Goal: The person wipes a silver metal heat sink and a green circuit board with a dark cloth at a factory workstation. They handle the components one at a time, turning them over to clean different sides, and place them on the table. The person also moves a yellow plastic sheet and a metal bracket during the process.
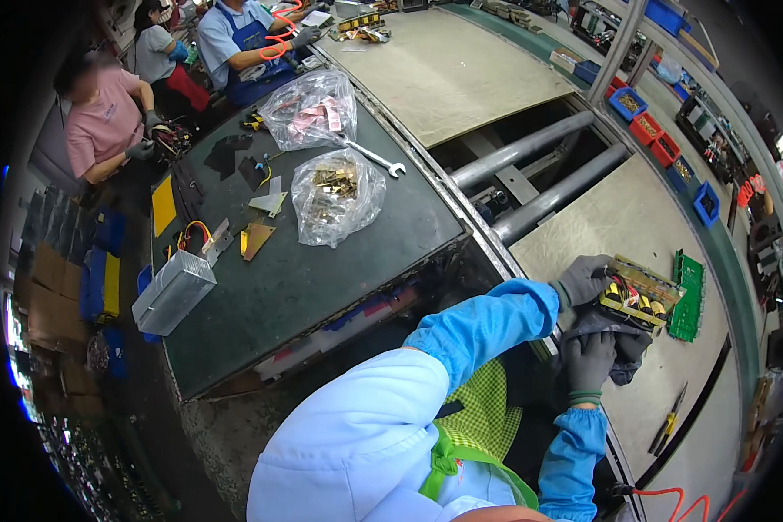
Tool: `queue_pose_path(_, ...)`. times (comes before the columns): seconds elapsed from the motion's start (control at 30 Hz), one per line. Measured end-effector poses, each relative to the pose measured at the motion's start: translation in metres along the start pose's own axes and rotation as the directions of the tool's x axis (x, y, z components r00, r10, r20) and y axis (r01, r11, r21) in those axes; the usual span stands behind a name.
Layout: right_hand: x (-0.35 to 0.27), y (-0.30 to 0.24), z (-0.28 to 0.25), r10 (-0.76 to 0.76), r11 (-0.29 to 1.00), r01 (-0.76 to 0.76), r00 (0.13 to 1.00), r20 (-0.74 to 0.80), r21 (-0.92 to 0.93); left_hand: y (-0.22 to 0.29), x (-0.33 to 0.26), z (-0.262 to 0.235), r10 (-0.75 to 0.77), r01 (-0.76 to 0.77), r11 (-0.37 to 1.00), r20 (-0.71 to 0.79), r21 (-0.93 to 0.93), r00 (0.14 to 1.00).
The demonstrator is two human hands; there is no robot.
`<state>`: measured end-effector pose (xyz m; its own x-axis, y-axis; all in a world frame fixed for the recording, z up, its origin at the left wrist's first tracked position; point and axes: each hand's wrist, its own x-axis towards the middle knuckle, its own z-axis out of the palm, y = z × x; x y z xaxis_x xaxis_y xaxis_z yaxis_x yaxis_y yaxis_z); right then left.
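Note:
My left hand [583, 281], in a grey glove, grips the near left end of an electronic assembly [639, 294] with yellow-and-black wound coils and a brownish board on its far side. Below it, my gloved right hand [590, 364] has its fingers curled over a dark grey cloth-like piece [631, 350], which lies bunched against the assembly's lower edge. A green circuit board [688, 296] rests flat on the pale worktop just right of the assembly. Nearer to me on that top are yellow-handled pliers [668, 422].
Metal rollers [539, 191] span a gap beyond my left arm. On the dark green table [365, 261] at left are a wrench [374, 158], bagged metal parts [335, 184] and a finned heatsink [176, 291]. Parts bins [628, 103] line the far right; co-workers [104, 122] stand upper left.

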<state>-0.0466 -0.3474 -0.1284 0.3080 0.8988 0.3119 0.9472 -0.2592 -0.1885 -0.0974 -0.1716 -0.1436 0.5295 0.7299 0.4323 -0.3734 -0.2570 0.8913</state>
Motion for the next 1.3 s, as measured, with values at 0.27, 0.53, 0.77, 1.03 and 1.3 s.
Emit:
queue_pose_path(0.27, -0.002, 0.004, 0.001, 0.092, 0.954, -0.038, 0.981, -0.170, 0.298, -0.004, 0.005, 0.004, 0.042, -0.041, 0.999, -0.042, 0.027, 0.998)
queue_pose_path(0.53, 0.020, -0.026, 0.021, 0.012, 0.994, -0.016, 0.999, -0.035, -0.110, 0.001, -0.001, 0.006, -0.002, 0.006, 0.999, -0.083, 0.048, 0.997)
queue_pose_path(0.77, 0.015, -0.030, 0.006, -0.010, 0.997, 0.014, 0.998, 0.056, -0.072, -0.017, -0.003, 0.007, -0.184, 0.185, 0.983, 0.027, -0.005, 0.982)
queue_pose_path(1.03, -0.007, -0.032, 0.004, -0.033, 0.998, 0.033, 0.999, -0.013, -0.049, -0.058, 0.016, -0.021, -0.108, 0.104, 0.992, -0.062, -0.069, 0.992)
queue_pose_path(1.3, 0.008, -0.003, -0.007, 0.064, 0.998, -0.062, 0.986, -0.155, 0.014, -0.063, 0.011, 0.001, -0.128, 0.125, 0.987, -0.024, -0.100, 0.991)
